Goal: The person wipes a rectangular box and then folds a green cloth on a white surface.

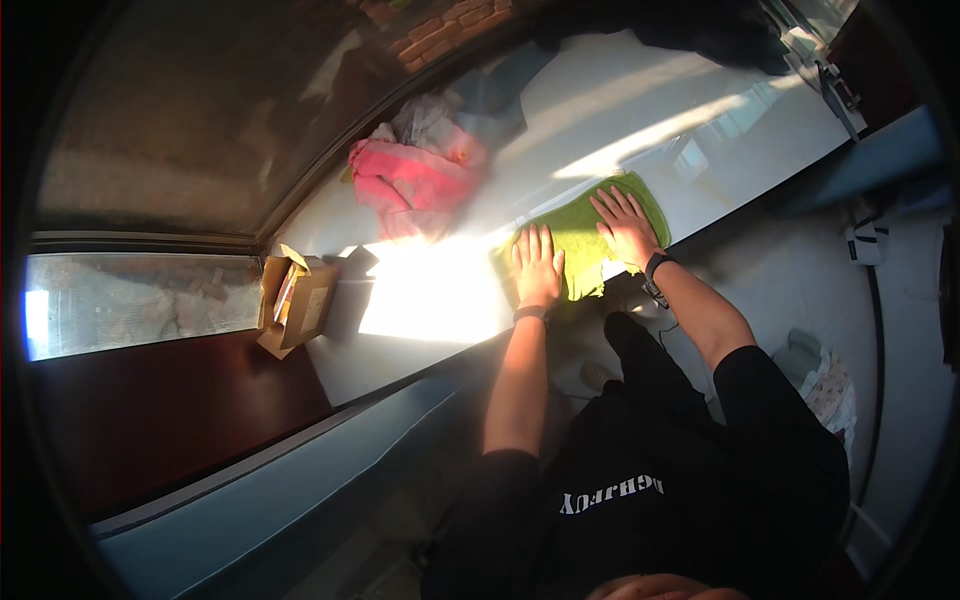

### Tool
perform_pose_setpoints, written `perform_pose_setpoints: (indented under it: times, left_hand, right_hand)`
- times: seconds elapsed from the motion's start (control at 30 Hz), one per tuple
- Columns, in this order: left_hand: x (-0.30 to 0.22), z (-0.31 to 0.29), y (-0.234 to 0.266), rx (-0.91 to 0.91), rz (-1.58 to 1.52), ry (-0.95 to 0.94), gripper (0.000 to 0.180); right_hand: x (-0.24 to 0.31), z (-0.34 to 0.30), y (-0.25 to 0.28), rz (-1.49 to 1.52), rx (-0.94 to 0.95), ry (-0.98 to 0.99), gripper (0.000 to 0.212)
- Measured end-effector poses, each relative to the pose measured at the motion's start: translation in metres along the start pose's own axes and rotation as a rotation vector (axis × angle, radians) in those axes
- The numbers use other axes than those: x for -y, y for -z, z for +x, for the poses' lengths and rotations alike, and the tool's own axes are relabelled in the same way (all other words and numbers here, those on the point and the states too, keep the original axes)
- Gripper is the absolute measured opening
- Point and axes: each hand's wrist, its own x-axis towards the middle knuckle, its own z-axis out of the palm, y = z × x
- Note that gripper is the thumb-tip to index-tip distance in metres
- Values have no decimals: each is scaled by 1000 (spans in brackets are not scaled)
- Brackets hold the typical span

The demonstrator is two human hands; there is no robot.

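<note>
A green cloth (577, 237) lies spread on the white windowsill (590, 110), its near edge hanging a little over the front. My left hand (538, 265) rests flat on the cloth's left part, fingers stretched out. Farther right, my right hand (628, 226) lies flat on the same cloth with its fingers spread. Both palms face down, and neither hand grips the fabric. Each wrist wears a dark band. Bright sunlight washes out the sill just left of the cloth.
Behind and left lies a pink cloth bundle (420, 178) with pale plastic. An open cardboard box (303, 298) stands at the left by the window. Dark fabric (690, 35) lies at the far end. A patterned bag (830, 390) stands low on the right.
</note>
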Motion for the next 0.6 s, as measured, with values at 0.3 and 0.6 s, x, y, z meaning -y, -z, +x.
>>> perform_pose_setpoints:
  times: [0.3,0.6]
  left_hand:
    - [25,61,-20,-92,-108,-40,59]
    - [37,119,-24,-180,-91,-63,58]
  right_hand:
    - [-13,55,-3,-45,-10,13,49]
    - [-35,113,-8,9,-62,36,49]
